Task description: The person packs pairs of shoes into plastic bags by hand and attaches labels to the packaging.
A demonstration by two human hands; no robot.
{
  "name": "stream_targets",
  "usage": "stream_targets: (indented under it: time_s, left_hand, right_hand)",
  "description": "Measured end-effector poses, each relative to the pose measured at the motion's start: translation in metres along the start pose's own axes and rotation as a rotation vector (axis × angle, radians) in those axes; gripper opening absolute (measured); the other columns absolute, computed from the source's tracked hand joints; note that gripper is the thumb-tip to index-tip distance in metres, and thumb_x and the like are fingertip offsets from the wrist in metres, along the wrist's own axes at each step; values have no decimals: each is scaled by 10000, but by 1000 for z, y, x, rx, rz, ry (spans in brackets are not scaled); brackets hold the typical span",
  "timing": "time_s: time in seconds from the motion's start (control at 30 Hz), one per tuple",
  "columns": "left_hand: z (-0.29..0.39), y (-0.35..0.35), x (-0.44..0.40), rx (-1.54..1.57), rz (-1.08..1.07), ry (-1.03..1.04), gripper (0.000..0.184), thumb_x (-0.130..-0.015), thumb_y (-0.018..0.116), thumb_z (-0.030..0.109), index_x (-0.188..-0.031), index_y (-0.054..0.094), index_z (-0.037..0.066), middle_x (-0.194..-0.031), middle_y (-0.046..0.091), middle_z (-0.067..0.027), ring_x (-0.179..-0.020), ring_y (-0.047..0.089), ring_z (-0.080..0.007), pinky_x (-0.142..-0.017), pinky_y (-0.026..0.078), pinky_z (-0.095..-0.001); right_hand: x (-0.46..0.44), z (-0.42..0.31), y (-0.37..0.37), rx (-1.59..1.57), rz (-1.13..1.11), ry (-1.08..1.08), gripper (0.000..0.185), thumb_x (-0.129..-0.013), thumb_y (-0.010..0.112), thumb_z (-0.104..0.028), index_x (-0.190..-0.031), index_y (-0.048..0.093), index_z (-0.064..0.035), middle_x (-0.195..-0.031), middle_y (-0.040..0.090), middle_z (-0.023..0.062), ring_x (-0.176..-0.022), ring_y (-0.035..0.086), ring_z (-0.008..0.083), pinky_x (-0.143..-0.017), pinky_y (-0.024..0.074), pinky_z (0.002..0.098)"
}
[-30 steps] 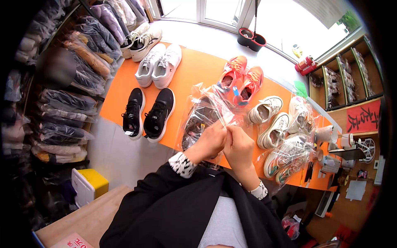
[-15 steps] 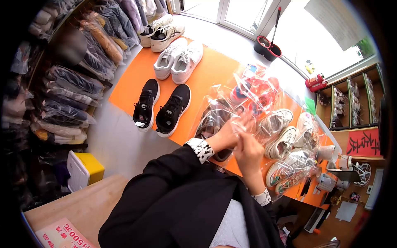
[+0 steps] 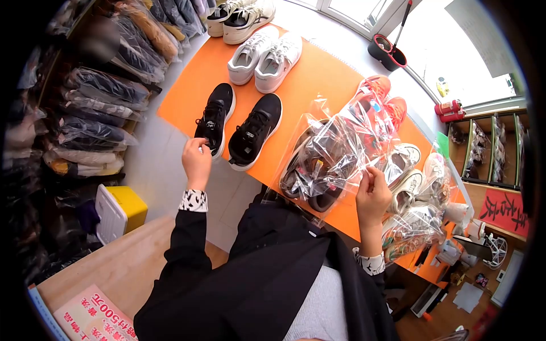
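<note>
My left hand [image 3: 197, 165] is closed in a pinch at the heel of the left black sneaker [image 3: 215, 116], over a small white tag [image 3: 200, 149] there. The other black sneaker [image 3: 256, 131] stands beside it, toe pointing away. My right hand [image 3: 372, 196] pinches the edge of a clear plastic bag [image 3: 335, 150]. Inside that bag lies a pair of dark shoes [image 3: 307, 170], partly hidden by glare and creases in the film.
White sneakers [image 3: 278, 62] and cream sneakers [image 3: 248, 21] stand farther back on the orange table [image 3: 187, 94]. Red shoes [image 3: 392, 111], off-white canvas shoes [image 3: 406, 190] and more bagged shoes [image 3: 415, 227] sit right. Bagged garments [image 3: 102, 91] line the left; a yellow-and-white box [image 3: 122, 210] sits below.
My left hand has left the bagged shoes and moved left to the black sneaker's heel. The right hand has shifted right, holding the bag's edge. The view has shifted slightly.
</note>
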State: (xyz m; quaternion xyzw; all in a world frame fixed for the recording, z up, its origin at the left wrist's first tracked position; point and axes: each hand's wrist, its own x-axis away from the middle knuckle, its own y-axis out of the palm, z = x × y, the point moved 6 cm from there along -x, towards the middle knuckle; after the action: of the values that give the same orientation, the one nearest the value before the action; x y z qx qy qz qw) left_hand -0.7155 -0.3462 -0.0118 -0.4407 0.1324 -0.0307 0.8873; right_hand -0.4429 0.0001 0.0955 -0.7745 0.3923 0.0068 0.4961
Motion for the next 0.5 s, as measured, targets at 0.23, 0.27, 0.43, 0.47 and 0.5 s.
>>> stream_targets:
  time_s: [0.23, 0.27, 0.43, 0.47, 0.5]
  left_hand:
    - [-28, 16, -18, -223, -86, -15, 104, -778, 671, 120, -821, 720, 39, -1013, 647, -106, -1009, 588, -289, -847, 484, -391]
    - [-33, 13, -23, -238, -88, -85, 96, -778, 680, 135, -799, 727, 55, -1057, 641, -98, -1055, 570, -281, -863, 478, -380]
    - [-44, 17, -39, -312, -233, -149, 122, -721, 731, 197, -815, 763, 128, -1310, 504, -135, -1241, 417, -325, -978, 428, -410]
    - [-48, 23, -42, -342, -254, -142, 145, -694, 752, 221, -818, 772, 148, -1379, 445, -152, -1292, 357, -345, -1019, 404, -424]
    - [-67, 38, -46, -325, -336, -181, 260, -646, 787, 262, -888, 774, 168, -1459, 342, -158, -1332, 287, -369, -1060, 364, -475]
  right_hand:
    - [-3, -6, 3, 9, -20, -13, 130, -846, 661, -7, -973, 633, -11, -736, 641, 139, -568, 619, 242, -527, 476, 316]
    - [-4, -7, 3, 3, -22, -13, 130, -846, 661, -7, -973, 633, -11, -736, 641, 139, -568, 619, 242, -527, 476, 316]
    - [-2, -4, 0, -3, -28, 43, 125, -852, 660, -4, -975, 637, -6, -718, 638, 118, -553, 605, 186, -518, 464, 291]
    - [-1, -4, 1, 0, -26, 39, 123, -855, 659, -3, -976, 636, -6, -712, 635, 115, -548, 601, 181, -515, 461, 287]
    - [-1, -3, 1, -10, -39, 53, 117, -860, 658, -3, -975, 635, -3, -689, 622, 111, -539, 592, 171, -510, 454, 279]
